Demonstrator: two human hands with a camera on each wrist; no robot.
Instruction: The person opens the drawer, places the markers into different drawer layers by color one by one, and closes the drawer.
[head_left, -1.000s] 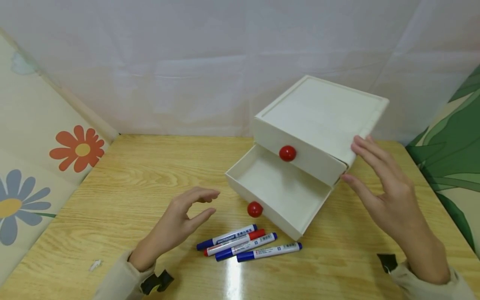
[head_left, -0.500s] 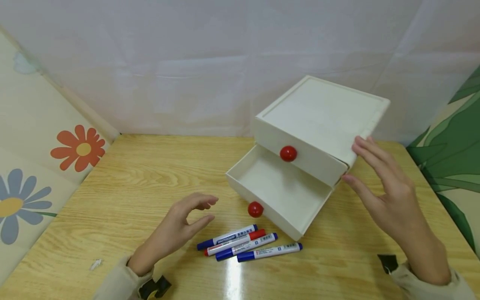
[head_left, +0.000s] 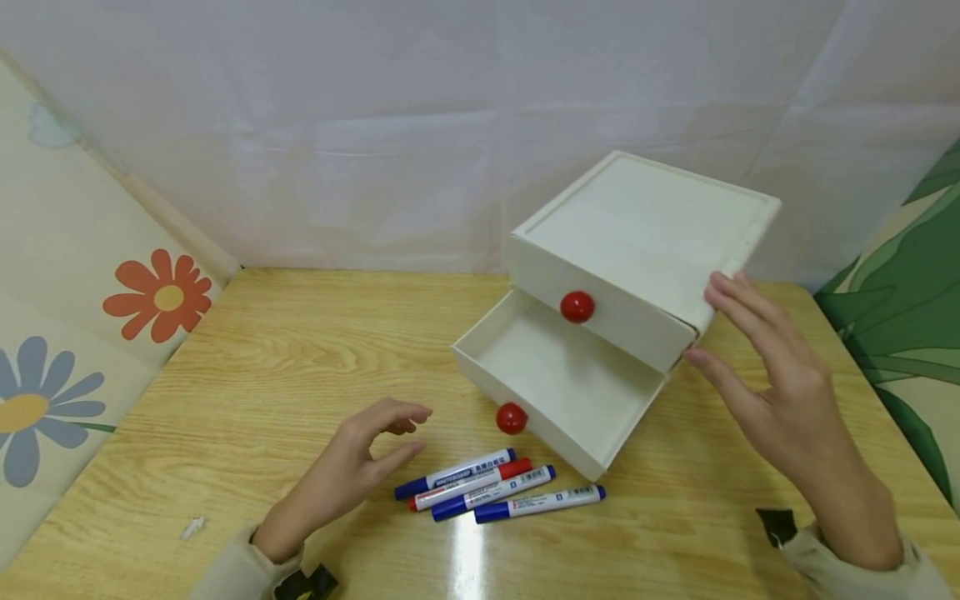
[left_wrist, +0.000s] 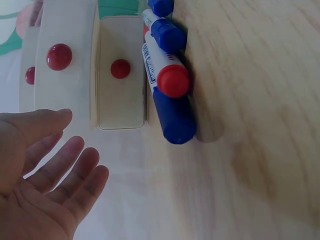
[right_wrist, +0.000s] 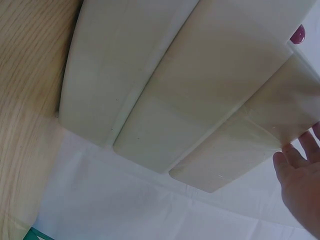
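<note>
A white drawer cabinet (head_left: 652, 233) with red knobs stands turned at an angle on the right of the table. Its middle drawer (head_left: 562, 367) is pulled out and shows nothing inside; the bottom drawer (left_wrist: 120, 100) appears closed below it in the left wrist view. My right hand (head_left: 780, 383) rests its fingertips on the cabinet's upper right side, thumb near the front corner. Several whiteboard markers lie side by side before the cabinet, among them a red marker (head_left: 468, 485) and a blue marker (head_left: 540, 504). Just left of them my left hand (head_left: 352, 458) hovers, fingers loosely bent, holding nothing.
The wooden table (head_left: 322, 333) meets a white cloth backdrop (head_left: 360, 167) behind. A small white scrap (head_left: 192, 527) lies at the front left. Panels with printed flowers (head_left: 167, 297) and green leaves stand at the sides.
My left hand has drifted slightly down and toward me, a little away from the open drawer. My right hand, the cabinet and the markers stay where they were.
</note>
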